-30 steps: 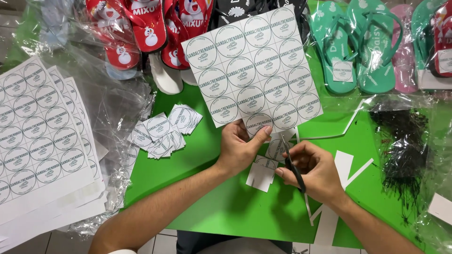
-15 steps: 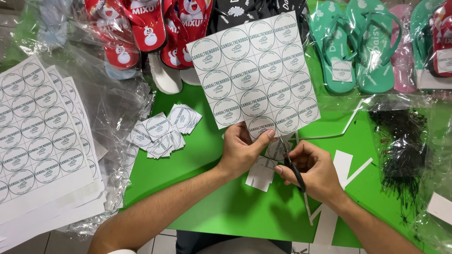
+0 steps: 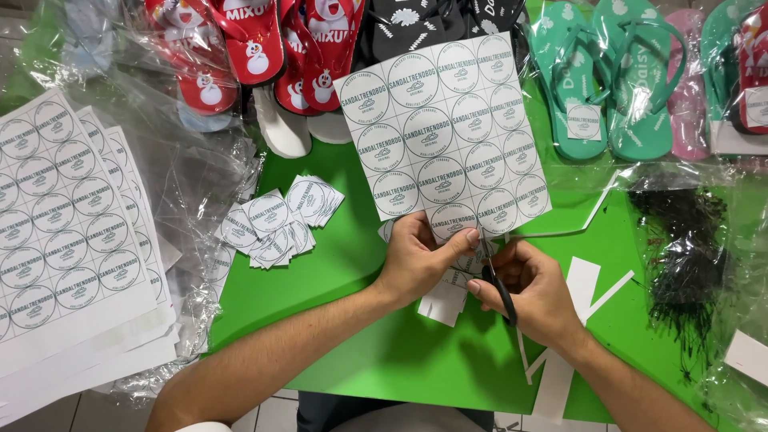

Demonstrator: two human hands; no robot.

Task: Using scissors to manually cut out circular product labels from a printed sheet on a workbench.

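This was a small packing and labelling workshop for footwear, likely a home or shop back-room operation. A green surface (image 3: pixel 384 360) carried the work. Along its far edge lay rows of flip-flops: red pairs with snowmen (image 3: pixel 240 48), black ones (image 3: pixel 424 20), teal pairs (image 3: pixel 608 88) and pink ones (image 3: pixel 688 88), several in clear plastic bags. At the left edge sat a stack of printed round-label sheets (image 3: pixel 64 240), and near the middle a pile of cut-out labels (image 3: pixel 276 220). White paper offcuts (image 3: pixel 576 320) littered the near right corner, and a heap of black plastic tag fasteners (image 3: pixel 680 256) lay at the right edge.
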